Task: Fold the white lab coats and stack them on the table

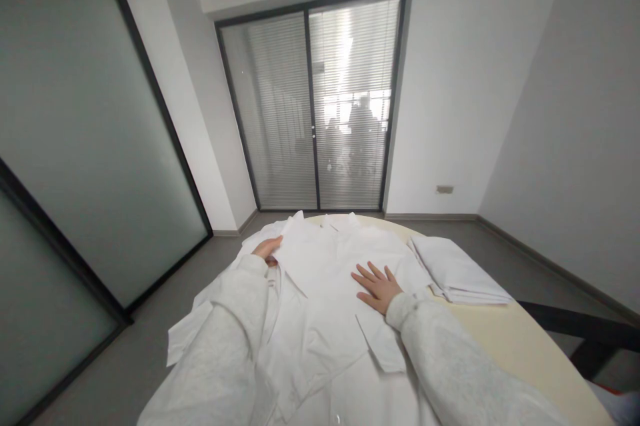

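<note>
A white collared garment (325, 319) lies spread over the round table, its front panels loose and wrinkled. My left hand (269, 249) grips the garment's left edge, fingers curled under a raised fold and thumb on top. Flat on the cloth's right side rests my right hand (379, 286), fingers spread, holding nothing. Just below it, a loose flap (383, 343) of white cloth sticks out at an angle. Part of the garment on the left is hidden behind my left sleeve.
A folded stack of white cloth (457, 269) sits at the right edge of the pale yellow table (530, 359). Beyond are a glass door (350, 146) with blinds, a white wall and a frosted glass panel (90, 119) on the left. A dark bar (580, 324) runs beside the table.
</note>
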`<move>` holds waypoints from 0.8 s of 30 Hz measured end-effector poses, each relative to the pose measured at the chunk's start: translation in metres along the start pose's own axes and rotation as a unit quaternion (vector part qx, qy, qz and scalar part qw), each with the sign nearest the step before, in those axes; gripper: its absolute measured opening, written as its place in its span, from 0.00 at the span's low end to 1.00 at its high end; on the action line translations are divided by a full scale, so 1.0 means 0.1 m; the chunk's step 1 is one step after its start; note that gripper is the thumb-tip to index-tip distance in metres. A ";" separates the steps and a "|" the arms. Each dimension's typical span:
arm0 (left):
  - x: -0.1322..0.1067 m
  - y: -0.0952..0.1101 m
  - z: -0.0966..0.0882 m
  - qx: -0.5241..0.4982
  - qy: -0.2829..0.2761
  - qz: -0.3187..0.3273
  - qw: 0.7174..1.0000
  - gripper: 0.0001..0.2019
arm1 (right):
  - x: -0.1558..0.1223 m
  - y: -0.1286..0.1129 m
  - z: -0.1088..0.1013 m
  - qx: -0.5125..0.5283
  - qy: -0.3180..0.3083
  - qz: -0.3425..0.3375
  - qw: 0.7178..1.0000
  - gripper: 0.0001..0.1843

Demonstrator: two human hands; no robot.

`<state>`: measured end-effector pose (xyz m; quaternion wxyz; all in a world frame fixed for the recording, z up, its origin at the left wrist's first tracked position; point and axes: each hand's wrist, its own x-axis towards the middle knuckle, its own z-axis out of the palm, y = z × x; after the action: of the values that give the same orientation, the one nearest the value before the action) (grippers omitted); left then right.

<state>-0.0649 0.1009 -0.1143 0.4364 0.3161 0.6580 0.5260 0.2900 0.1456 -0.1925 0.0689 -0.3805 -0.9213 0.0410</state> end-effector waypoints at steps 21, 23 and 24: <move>-1.05 -0.06 -0.11 0.652 -0.052 0.136 0.744 0.21 | 0.02 -0.03 0.00 -0.008 -0.018 0.007 1.000 0.31; -1.12 -0.09 -0.11 0.679 -0.047 0.155 0.716 0.17 | 0.02 -0.04 -0.01 -0.008 -0.017 0.010 1.000 0.31; -1.12 -0.09 -0.17 0.677 -0.040 0.161 0.717 0.14 | 0.01 -0.04 -0.01 -0.008 -0.019 0.012 1.000 0.31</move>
<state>-0.0328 -0.0064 -0.0949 0.0401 0.6494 0.7593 -0.0111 0.2867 0.1437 -0.1908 0.0481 -0.3909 -0.9183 0.0412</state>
